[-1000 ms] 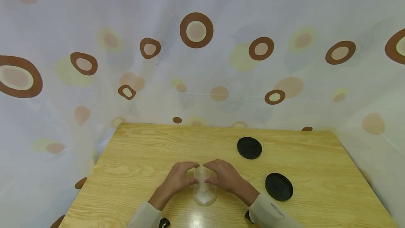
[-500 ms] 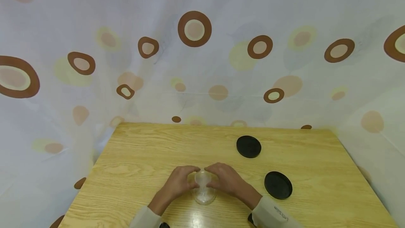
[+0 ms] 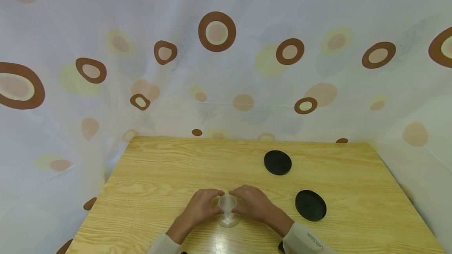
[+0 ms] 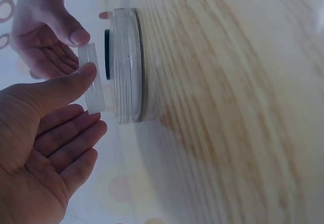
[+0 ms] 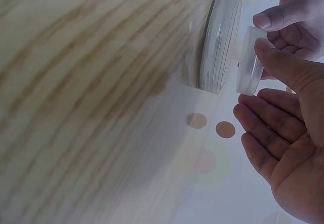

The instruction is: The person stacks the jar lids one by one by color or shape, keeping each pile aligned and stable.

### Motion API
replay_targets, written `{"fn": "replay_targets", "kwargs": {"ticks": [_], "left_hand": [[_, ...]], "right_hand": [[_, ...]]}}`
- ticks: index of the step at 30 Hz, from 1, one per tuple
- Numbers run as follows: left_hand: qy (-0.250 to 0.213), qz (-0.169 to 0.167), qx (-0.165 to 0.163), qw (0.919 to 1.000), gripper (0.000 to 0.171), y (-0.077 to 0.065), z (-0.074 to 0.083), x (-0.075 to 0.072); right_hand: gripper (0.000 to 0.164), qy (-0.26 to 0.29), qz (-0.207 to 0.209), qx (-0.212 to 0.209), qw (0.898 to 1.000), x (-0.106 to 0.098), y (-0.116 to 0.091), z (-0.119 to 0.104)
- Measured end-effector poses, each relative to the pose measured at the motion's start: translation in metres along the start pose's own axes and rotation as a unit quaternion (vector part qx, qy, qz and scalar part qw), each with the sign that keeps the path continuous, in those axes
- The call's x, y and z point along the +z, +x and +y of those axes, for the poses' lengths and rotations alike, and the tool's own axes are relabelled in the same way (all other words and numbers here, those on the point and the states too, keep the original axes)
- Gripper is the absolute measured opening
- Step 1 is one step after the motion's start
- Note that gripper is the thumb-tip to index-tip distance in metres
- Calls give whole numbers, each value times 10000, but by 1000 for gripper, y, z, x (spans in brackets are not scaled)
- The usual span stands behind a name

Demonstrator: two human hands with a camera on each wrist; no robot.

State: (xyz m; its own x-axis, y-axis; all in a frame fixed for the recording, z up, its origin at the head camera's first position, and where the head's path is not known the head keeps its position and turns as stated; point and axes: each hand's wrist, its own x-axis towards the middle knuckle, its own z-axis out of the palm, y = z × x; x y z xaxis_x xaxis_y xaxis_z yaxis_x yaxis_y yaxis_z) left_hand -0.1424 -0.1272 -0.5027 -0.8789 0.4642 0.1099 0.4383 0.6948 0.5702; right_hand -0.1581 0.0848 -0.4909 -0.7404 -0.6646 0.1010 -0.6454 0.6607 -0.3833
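A small, shallow, frosted see-through round dish (image 3: 227, 202) is held level between both hands, just above a larger clear Petri dish (image 3: 228, 222). My left hand (image 3: 202, 207) pinches its left edge with thumb and fingertips, while my right hand (image 3: 257, 205) pinches the right edge. In the left wrist view the small dish (image 4: 96, 101) shows edge-on, with a gap between it and the Petri dish (image 4: 126, 67). The right wrist view has the same gap between the small dish (image 5: 248, 70) and the Petri dish (image 5: 218, 42), which stands flat on the tabletop.
Two black round shallow dishes lie on the wooden table (image 3: 169, 167): one black dish (image 3: 277, 162) farther back, another black dish (image 3: 310, 205) right of my right hand. A white curtain (image 3: 219, 69) with brown ring patterns hangs behind the table and along both sides.
Both hands have moved slightly toward the body, carrying the small dish with them, so it now overlaps more of the Petri dish. The black dishes stay put.
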Motion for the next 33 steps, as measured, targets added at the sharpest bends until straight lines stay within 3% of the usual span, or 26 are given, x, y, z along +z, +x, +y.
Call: {"fn": "replay_targets", "kwargs": {"ticks": [18,33], "left_hand": [[382,-71,365,9986,40,-4,2,3],[601,-40,333,9976,44,-7,1,5]], "right_hand": [[39,-130,-6,-346,9993,13,-4,2],[47,-597,48,-452,9972,14,-8,2]]}}
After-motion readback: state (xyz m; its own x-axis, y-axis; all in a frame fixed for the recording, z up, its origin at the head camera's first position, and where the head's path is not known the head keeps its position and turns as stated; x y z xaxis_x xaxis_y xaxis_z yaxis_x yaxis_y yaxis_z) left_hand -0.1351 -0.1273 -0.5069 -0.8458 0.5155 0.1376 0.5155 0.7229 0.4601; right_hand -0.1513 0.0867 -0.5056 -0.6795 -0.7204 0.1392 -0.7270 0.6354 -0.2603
